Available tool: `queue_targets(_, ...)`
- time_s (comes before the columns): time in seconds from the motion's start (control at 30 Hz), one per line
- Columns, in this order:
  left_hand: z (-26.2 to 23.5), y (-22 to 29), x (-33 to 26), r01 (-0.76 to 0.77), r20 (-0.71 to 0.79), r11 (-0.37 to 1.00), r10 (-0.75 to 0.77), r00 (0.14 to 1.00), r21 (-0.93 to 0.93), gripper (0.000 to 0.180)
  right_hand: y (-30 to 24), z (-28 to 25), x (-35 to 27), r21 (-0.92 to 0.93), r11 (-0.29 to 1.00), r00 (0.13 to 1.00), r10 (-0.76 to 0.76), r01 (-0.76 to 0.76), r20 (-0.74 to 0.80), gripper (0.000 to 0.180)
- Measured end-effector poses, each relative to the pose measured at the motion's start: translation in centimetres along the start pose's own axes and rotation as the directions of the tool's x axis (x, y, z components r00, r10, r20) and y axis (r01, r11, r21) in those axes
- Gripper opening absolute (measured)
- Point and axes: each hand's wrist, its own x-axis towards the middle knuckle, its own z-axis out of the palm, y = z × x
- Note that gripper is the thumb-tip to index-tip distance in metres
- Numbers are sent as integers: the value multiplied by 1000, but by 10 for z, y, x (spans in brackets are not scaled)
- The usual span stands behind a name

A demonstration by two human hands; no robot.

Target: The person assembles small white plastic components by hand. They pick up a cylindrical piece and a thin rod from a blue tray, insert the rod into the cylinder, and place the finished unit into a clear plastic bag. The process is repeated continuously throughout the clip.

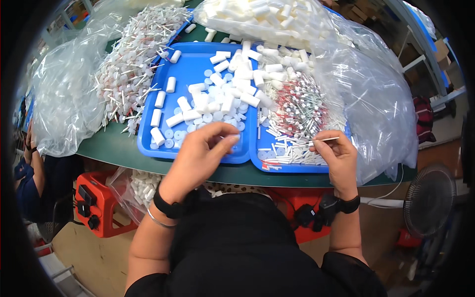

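My left hand [200, 151] is over the front edge of the left blue tray [193, 52], thumb and fingertips brought close together. Whatever lies between those fingertips is too small to make out. Near it are translucent round discs [208, 118] and white foam cylinders [227, 104]. At the front right of the other blue tray [297, 168], my right hand [340, 157] pinches a thin white stick [330, 139] between thumb and finger. Beside that hand lie many short white tubes [292, 156] and a heap of small pieces with red and green wires [302, 106].
Finished-looking white stick pieces with round heads [128, 64] are heaped at the left. Clear plastic bags [69, 94] flank the trays, and a bag of foam cylinders [267, 20] lies behind. Red stools [101, 203] stand under the green table [109, 148]; a fan [429, 200] is at right.
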Motion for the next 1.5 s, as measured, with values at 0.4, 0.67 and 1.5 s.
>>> queue_targets(0.4,34,-22,-34,374,343,329,-148,928,-867,32,-7,73,-8,327,943,991,10,-53,134,12)
queue_targets(0.67,51,-32,-39,307,289,341,-105,952,-889,34,-1,91,-11,481,873,996,64,-85,61,9)
queue_targets(1.5,40,-27,-47,356,222,533,-299,928,-767,25,-13,82,-9,-390,869,920,-164,305,355,18)
